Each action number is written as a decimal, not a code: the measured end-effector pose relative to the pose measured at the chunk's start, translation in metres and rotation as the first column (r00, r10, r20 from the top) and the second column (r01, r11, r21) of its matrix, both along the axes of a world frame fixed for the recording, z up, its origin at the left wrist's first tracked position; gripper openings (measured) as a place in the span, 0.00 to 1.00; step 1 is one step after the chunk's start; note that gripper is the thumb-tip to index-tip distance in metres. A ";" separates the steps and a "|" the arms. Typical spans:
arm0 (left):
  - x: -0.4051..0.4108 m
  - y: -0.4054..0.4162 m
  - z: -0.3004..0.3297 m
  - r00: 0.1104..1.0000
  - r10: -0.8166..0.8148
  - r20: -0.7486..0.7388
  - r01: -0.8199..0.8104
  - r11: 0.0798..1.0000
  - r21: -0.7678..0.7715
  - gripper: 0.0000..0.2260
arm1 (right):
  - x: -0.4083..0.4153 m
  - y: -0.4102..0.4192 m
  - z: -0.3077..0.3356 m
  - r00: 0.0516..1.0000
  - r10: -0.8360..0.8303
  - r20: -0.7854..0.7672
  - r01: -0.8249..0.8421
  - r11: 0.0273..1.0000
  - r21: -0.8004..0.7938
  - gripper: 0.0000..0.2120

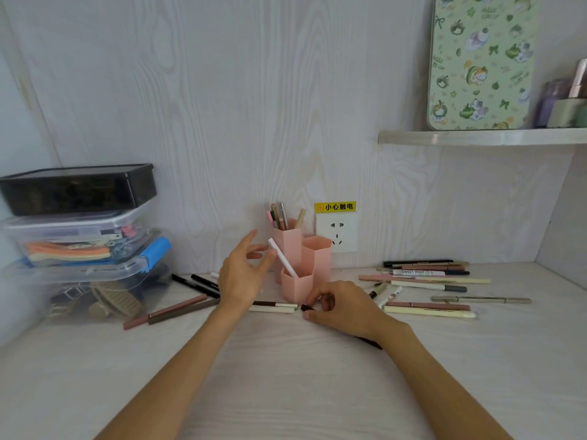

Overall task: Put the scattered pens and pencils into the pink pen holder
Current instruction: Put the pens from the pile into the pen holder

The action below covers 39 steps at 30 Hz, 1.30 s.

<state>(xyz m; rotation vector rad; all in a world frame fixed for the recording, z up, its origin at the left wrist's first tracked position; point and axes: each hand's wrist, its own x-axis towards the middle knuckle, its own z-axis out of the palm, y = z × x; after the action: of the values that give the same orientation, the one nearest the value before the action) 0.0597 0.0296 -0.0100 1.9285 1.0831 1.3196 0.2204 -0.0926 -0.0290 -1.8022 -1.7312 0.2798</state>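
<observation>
Pink pen holder [301, 262]: three hexagonal cups at the back of the desk [286, 376], against the wall; several pens stand in the tallest.
White pen [283, 258]: leans tilted in the front cup.
Left hand [243, 274]: fingers spread and relaxed just left of the white pen; contact with it uncertain.
Right hand [341, 304]: fingers curled, apparently pinching a dark pen [307, 308] lying on the desk before the holder.
Scattered pens [428, 282]: groups lie left and right of the holder.
</observation>
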 end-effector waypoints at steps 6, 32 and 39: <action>-0.056 0.014 -0.011 0.936 -0.172 -0.307 0.190 0.981 0.031 0.13 | 0.004 -0.002 0.004 0.998 -0.008 0.069 0.009 1.000 -0.010 0.08; -0.080 0.005 -0.029 0.853 -0.168 -0.494 0.289 0.941 0.178 0.06 | -0.020 0.035 0.125 0.861 -0.015 -0.508 0.424 0.572 0.702 0.10; -0.080 0.008 -0.029 0.856 -0.013 -0.516 0.189 0.938 0.290 0.10 | -0.034 0.070 0.119 0.938 -0.339 0.076 0.252 0.815 0.522 0.08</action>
<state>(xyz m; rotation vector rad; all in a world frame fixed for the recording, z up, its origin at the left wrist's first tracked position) -0.0202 0.0374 -0.0394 2.6550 1.0136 0.9981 0.1866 -0.0223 0.0904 -1.6872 -1.4171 -0.4366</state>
